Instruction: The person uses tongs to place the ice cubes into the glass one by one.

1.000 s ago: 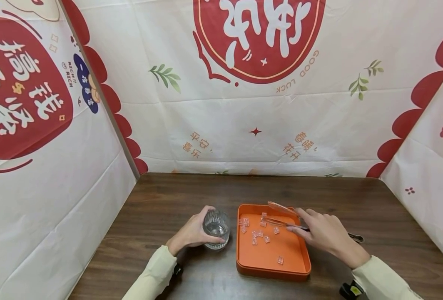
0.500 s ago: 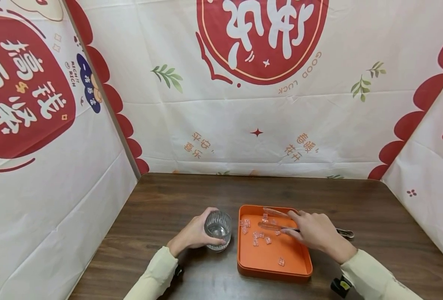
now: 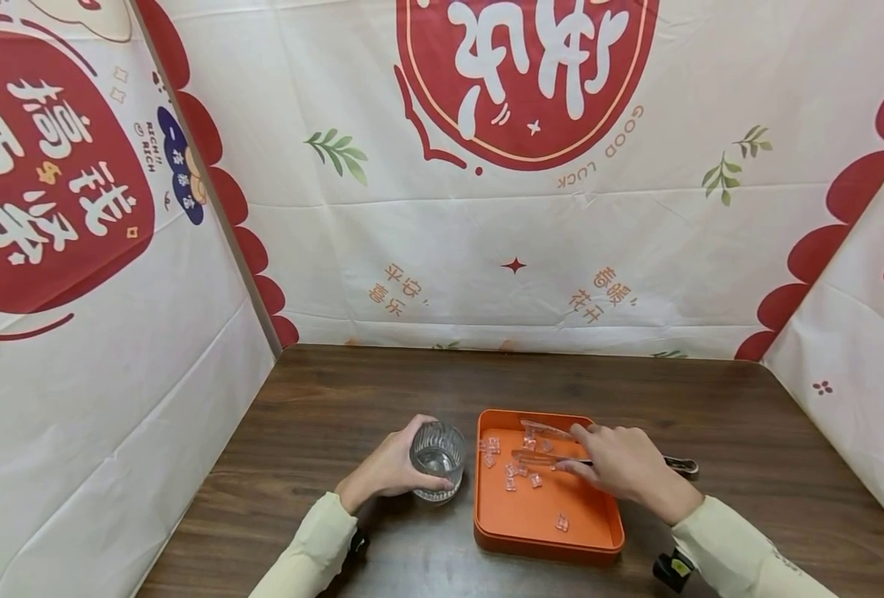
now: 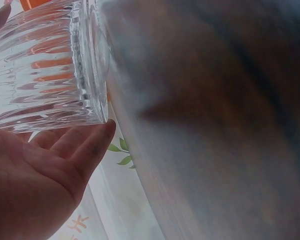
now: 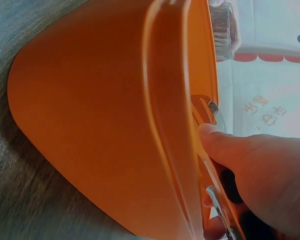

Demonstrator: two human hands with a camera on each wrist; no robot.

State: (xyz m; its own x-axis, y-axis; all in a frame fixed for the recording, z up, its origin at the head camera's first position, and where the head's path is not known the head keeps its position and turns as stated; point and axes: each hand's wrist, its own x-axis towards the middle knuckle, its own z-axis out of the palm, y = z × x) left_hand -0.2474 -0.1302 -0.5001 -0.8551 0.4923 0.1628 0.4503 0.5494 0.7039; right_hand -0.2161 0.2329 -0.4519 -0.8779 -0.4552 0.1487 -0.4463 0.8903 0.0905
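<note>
In the head view my left hand (image 3: 391, 467) grips a clear ribbed glass (image 3: 438, 457) on the table, thumb and fingers around its side. The left wrist view shows the glass (image 4: 45, 70) close up. My right hand (image 3: 627, 467) holds metal tongs (image 3: 549, 429) over an orange tray (image 3: 520, 527). Their two arms are spread, with clear cubes (image 3: 529, 441) near the gap between the tips. Whether the tips touch a cube I cannot tell. In the right wrist view the tray's wall (image 5: 90, 115) hides most of the tongs.
More clear cubes lie in the tray, mostly toward its left and back, with a single cube (image 3: 562, 522) near the front right. The dark wooden table (image 3: 382, 378) is bounded by printed white cloth (image 3: 457, 232) behind and at both sides.
My right hand has moved left with the tongs, bringing their tips farther over the tray among the cubes at the back. The left hand still holds the glass in nearly the same place.
</note>
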